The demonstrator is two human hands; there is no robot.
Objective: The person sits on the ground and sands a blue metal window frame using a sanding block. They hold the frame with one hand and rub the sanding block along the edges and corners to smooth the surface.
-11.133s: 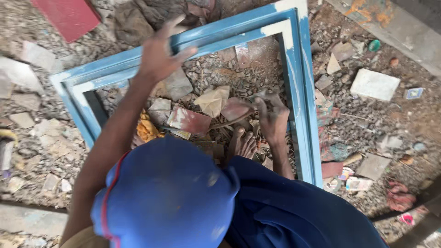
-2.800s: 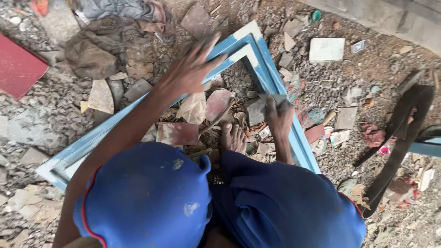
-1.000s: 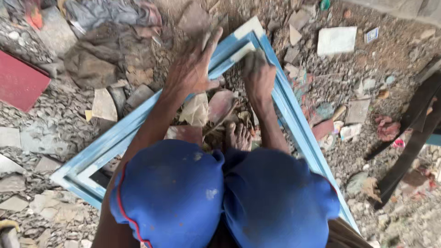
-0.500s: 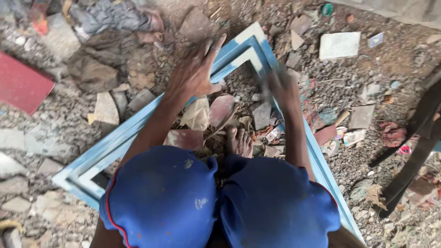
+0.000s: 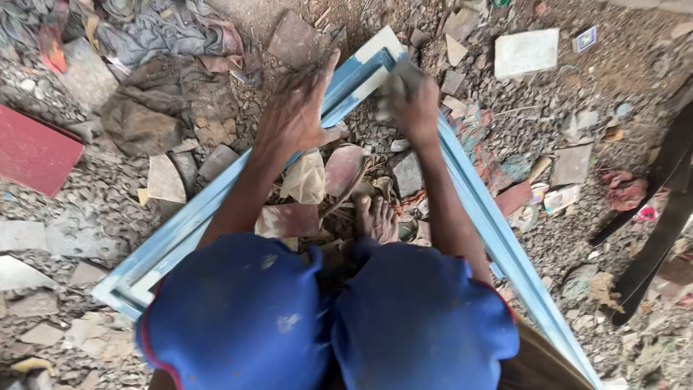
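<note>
A light blue wooden frame (image 5: 189,224) lies on rubble, with its far corner at the top centre. My left hand (image 5: 296,112) rests flat on the frame's left rail just short of that corner, fingers spread. My right hand (image 5: 410,101) is closed on a small grey pad (image 5: 399,75), which it presses against the frame at the far corner. Both forearms reach out over my knees in blue shorts (image 5: 238,318). A bare foot (image 5: 375,218) stands inside the frame among broken tile pieces.
Broken tiles and gravel cover the ground. A red tile (image 5: 32,152) lies at the left, crumpled grey cloth (image 5: 155,36) at the top left and a white tile (image 5: 525,52) at the top right. Dark strips (image 5: 653,238) cross the right edge.
My right hand has moved from inside the frame up to its far corner. My left hand has stayed on the left rail. The view has shifted slightly.
</note>
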